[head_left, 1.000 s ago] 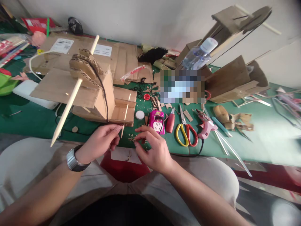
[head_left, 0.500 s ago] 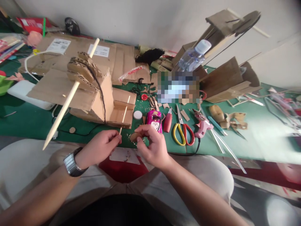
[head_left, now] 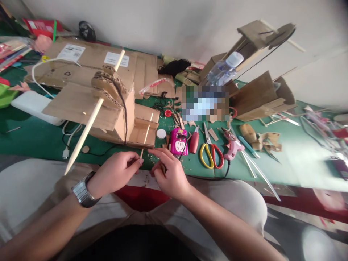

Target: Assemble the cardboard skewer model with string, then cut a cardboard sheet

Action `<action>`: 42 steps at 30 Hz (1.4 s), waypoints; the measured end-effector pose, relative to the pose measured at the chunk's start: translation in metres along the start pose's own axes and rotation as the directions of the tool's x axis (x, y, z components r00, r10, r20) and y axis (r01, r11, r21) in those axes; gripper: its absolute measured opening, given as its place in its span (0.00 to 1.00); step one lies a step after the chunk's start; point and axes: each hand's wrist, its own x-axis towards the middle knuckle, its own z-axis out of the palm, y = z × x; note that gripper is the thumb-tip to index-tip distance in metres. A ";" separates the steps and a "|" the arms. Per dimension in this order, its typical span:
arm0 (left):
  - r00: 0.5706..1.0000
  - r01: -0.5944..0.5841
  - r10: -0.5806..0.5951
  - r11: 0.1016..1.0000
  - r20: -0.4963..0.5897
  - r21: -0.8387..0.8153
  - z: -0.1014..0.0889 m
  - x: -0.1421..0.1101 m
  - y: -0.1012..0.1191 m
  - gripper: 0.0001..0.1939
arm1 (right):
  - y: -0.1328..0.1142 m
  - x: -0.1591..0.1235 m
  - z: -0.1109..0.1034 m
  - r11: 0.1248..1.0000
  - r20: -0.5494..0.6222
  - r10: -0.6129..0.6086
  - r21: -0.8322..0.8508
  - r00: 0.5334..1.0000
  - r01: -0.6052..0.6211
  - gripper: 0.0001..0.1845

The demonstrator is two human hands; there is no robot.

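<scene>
On the green table [head_left: 299, 156], scattered with cardboard scraps [head_left: 213, 134]: at left, a cardboard model [head_left: 123, 119] before a flattened box [head_left: 144, 70]; toward the middle, a white cap [head_left: 161, 134], pink socket [head_left: 179, 142], scissors [head_left: 212, 156] and pink glue gun [head_left: 233, 147].

We are counting one cardboard model [head_left: 131, 111], one thick rod [head_left: 86, 134] and one thin stick [head_left: 147, 134] at left; one pair of scissors [head_left: 209, 143] and one glue gun [head_left: 234, 147] near right; two white labels [head_left: 71, 52] far left.

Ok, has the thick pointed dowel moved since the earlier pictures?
Yes, rightward: the thick pointed dowel now crosses the right half of the white label behind it, not its left side.
</scene>
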 end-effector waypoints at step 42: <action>1.000 0.011 -0.009 0.955 -0.006 0.295 -0.006 -0.007 0.014 0.14 | -0.021 0.100 -0.033 0.820 0.059 0.030 -0.572 0.998 0.009 0.23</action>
